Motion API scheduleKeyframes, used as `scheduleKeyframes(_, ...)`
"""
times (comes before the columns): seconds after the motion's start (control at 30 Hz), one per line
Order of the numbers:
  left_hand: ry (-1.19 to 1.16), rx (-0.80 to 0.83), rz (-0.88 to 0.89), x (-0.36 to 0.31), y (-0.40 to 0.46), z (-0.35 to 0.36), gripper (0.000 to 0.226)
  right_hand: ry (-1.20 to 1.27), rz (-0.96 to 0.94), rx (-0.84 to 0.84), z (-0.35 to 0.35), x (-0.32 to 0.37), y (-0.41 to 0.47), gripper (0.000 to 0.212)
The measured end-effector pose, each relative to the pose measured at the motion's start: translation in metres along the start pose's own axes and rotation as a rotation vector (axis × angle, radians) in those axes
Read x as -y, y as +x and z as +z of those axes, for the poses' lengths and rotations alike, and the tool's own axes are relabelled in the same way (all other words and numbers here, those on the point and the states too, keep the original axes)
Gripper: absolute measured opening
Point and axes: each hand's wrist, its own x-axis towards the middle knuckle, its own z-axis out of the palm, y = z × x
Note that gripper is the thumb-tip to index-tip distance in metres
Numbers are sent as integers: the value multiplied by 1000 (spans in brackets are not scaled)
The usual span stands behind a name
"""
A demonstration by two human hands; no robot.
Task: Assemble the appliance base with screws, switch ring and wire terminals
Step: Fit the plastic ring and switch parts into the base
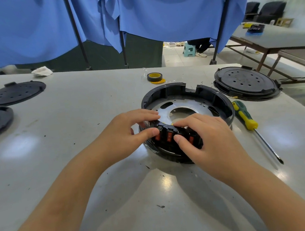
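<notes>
A round black appliance base (218, 99) with a silver metal plate inside lies on the grey table, right of centre. At its near rim sits a curved black switch ring piece (168, 135) with several red rocker switches. My left hand (129, 133) grips the left end of that piece, thumb in front and fingers over the top. My right hand (206, 136) grips its right end the same way, thumb pressed on the front between the switches. The near rim of the base is hidden under both hands.
A green and yellow screwdriver (246, 117) lies right of the base. Black round covers (245, 82) lie stacked at the far right, with other covers (13, 92) at the far left. A tape roll (154, 77) sits behind the base. Blue curtains hang beyond the table.
</notes>
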Motion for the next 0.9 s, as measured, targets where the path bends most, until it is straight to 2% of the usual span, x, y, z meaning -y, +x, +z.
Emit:
scheduleKeyframes(0.17, 19, 4, 27, 3, 2, 2, 33, -69, 7, -26, 5, 10, 9, 28)
scheduleKeyframes(0.43, 53, -26, 72, 0, 3, 5, 20, -31, 107, -137, 16, 18, 15, 38)
scheduleKeyframes(0.67, 30, -61, 67, -1, 5, 5, 17, -26, 116, -194, 20, 18, 14, 32)
scheduleKeyframes(0.8, 22, -16, 57, 0, 6, 3, 19, -34, 96, -196, 20, 18, 14, 30)
scheduleKeyframes(0.9, 27, 38, 54, 1, 3, -2, 32, -59, 73, -202, 20, 18, 12, 29)
